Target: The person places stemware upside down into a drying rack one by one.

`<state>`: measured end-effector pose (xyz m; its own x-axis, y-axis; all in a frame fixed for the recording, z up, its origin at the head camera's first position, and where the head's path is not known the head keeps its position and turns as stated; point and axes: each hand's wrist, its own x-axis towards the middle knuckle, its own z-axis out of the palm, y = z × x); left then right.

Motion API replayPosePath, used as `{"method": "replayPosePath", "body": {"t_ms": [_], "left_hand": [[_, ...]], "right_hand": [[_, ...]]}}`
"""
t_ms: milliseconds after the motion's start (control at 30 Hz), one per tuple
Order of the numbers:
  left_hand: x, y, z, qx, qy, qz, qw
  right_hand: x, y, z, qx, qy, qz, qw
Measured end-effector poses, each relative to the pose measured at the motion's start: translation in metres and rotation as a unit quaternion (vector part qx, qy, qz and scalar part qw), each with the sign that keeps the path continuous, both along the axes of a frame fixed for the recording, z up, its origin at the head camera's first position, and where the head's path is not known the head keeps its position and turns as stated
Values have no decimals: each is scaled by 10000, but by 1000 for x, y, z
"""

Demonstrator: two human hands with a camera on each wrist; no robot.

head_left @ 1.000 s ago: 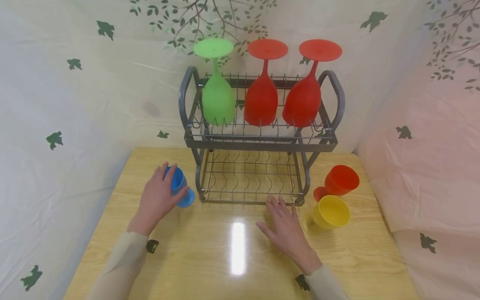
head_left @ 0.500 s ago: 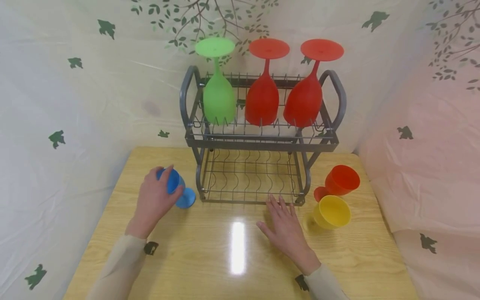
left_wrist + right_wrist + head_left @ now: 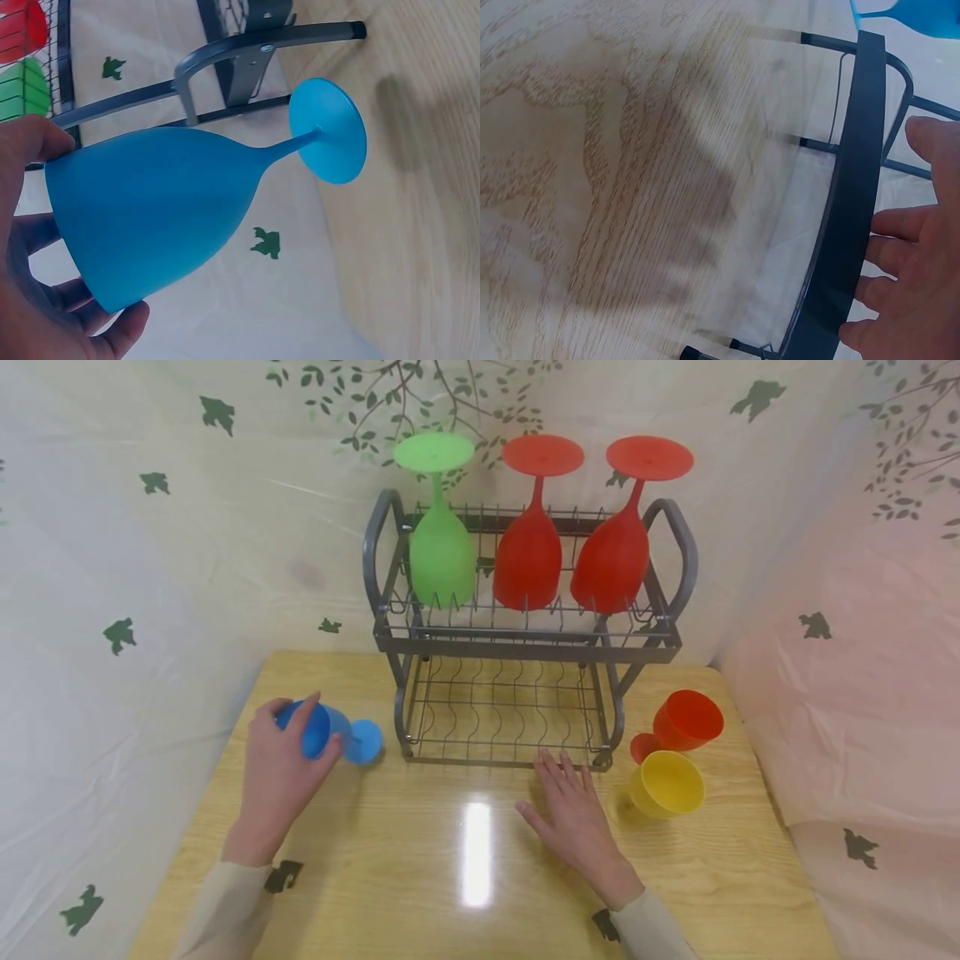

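My left hand [image 3: 281, 764] grips the bowl of a blue goblet [image 3: 324, 733], lifted off the wooden table [image 3: 465, 877] and tipped sideways, its foot [image 3: 365, 742] pointing right toward the rack. The left wrist view shows the blue goblet [image 3: 165, 210] close up, my fingers [image 3: 45, 300] curled round its bowl. My right hand [image 3: 573, 814] lies flat and open on the table, just in front of the grey two-tier wire rack [image 3: 525, 635]. In the right wrist view my fingers [image 3: 907, 255] are beside the rack's dark bottom bar [image 3: 847, 195].
On the rack's upper tier stand a green goblet [image 3: 441, 552] and two red goblets [image 3: 528, 556] [image 3: 615, 556], all upside down. The lower tier holds nothing. A red goblet [image 3: 682, 722] and a yellow one [image 3: 663, 785] lie at the table's right. Plastic sheeting surrounds the table.
My left hand has lifted the blue goblet, drawn it leftward and tipped it onto its side. The right hand has stayed in place.
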<state>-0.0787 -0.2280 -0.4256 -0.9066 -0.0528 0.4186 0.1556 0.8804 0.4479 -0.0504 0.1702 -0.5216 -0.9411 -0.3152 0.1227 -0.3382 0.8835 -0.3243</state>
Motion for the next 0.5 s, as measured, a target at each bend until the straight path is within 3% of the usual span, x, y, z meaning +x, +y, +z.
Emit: {"method": "replayPosePath", "body": {"t_ms": [233,500], "left_hand": [[8,-5,13,511,72,36,9987],[17,-12,23,615,278,77,9977]], "right_hand": [[0,1,-1,20,58,20,10000],[-1,1,-2,-24,115,41,9999]]}}
